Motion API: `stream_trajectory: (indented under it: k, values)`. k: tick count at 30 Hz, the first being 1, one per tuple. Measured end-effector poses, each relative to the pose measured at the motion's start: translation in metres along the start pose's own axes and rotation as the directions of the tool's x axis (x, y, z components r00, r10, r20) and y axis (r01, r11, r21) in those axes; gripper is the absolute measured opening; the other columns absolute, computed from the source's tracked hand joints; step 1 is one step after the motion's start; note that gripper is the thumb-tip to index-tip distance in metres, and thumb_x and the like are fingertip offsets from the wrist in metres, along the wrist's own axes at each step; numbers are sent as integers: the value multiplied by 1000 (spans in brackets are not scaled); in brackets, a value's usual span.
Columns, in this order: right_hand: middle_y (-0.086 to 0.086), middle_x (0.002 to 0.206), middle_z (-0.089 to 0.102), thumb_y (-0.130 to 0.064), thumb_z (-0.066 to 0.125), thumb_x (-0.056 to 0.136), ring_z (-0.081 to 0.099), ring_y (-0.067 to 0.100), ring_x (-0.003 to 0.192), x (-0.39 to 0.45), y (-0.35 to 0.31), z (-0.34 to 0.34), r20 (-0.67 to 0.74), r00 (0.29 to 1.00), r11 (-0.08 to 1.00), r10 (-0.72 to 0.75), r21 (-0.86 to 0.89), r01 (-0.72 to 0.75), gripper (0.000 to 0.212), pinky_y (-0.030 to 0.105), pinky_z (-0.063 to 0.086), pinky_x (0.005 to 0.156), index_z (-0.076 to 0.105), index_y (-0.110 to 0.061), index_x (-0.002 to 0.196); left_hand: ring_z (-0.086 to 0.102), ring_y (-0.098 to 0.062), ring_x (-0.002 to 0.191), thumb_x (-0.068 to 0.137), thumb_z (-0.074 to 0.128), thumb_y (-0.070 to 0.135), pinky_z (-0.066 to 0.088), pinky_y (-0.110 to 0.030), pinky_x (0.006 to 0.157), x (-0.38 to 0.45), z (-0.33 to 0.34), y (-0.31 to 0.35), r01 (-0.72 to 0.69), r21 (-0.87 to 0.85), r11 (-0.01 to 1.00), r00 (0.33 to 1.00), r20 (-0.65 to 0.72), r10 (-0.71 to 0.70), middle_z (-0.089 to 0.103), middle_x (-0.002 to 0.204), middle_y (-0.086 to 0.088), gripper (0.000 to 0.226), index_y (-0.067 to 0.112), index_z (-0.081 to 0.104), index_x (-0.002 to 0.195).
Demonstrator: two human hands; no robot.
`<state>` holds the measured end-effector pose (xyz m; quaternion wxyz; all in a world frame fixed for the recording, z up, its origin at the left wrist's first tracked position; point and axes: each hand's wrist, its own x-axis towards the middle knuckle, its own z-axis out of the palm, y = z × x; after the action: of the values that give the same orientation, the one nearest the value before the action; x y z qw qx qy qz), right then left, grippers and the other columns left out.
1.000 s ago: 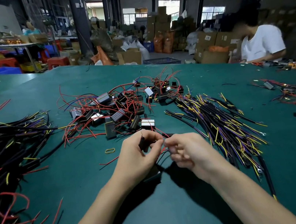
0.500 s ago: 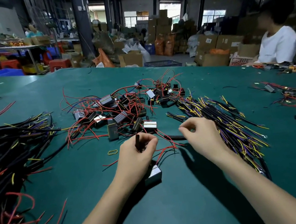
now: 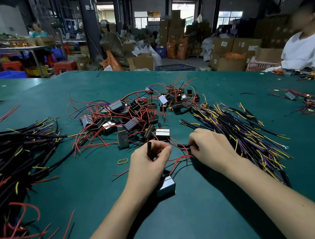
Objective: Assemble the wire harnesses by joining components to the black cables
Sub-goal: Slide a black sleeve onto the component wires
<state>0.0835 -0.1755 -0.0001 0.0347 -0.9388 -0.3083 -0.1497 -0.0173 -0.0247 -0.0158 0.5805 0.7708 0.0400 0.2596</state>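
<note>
My right hand (image 3: 210,145) has come back from the pile, pinching a bendy black cable (image 3: 185,147). My left hand (image 3: 148,161) grips a stiff black tube (image 3: 149,148); hold near ends.

Two bare forearms, no sleeves, unadorned fingers (image 3: 162,149)

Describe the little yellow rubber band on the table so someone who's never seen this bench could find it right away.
Start at the green table and find the left hand near its middle. Just to the left of that hand, in front of the tangle of red-wired components, lies the yellow rubber band, flat on bare mat. It is the only closed yellow loop; the other yellow bits are straight wire ends on black cables.
</note>
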Motion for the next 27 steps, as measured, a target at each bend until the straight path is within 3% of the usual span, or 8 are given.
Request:
stream_trajectory:
  k: [4,6,7,9,11,14,20,27]
  values:
    - [0,91,60,-16,56,90,54,21,82,-23,4,-5,-284,951,979,121,192,-67,3,29,35,64,55,-13,90,32,-4,39,94,55,12,27,-16,41,1,-2,-4,48,-19,999,999,24,-47,40,41,13,16,19,68,86]
    - [0,85,62,-10,59,88,55,19,74,-37,-3,-5,-373,882,886,289,454,-98,5,26,37,64,57,-13,91,30,-6,37,94,54,12,25,-17,38,2,-3,-5,61,-45,997,998,31,-60,39,41,13,17,19,69,89]
    - [0,84,64,-6,60,89,58,16,71,-42,-10,-6,-328,849,737,414,668,-101,9,23,42,65,59,-13,94,32,-4,37,94,55,12,26,-16,38,2,-4,-5,56,-49,997,998,33,-55,42,43,13,16,18,69,90]
    - [3,80,67,-1,57,91,63,11,67,-47,-23,-10,-96,821,238,562,970,-50,14,17,48,65,62,-14,94,40,0,37,93,57,10,29,-9,39,1,-3,-3,40,-68,997,999,32,-38,52,52,13,13,14,70,91]
    - [7,75,68,0,55,91,65,11,65,-48,-35,-14,112,855,-175,506,984,-25,13,16,51,62,63,-10,92,47,5,41,92,59,9,33,-5,42,0,-4,-1,30,-83,996,999,29,-28,61,65,7,11,11,69,90]
    - [11,78,68,-1,55,91,67,14,68,-48,-44,-16,233,876,-444,423,896,-24,8,17,53,63,61,-5,92,50,7,45,91,60,9,35,-5,47,-1,-3,2,16,-84,996,999,29,-14,64,69,4,9,11,68,88]
    - [11,76,70,2,55,90,69,15,69,-47,-49,-16,307,871,-574,385,818,-34,8,18,54,60,60,-4,88,58,-1,62,90,62,8,44,-10,61,-2,-1,3,9,-71,997,999,46,-6,66,73,1,9,12,68,87]
    - [11,77,70,2,56,89,69,16,70,-48,-51,-14,290,885,-537,365,842,-55,6,18,54,62,60,-2,91,65,-14,77,89,64,9,50,-20,72,-2,-2,4,5,-70,998,999,50,-2,70,77,-1,7,12,70,87]
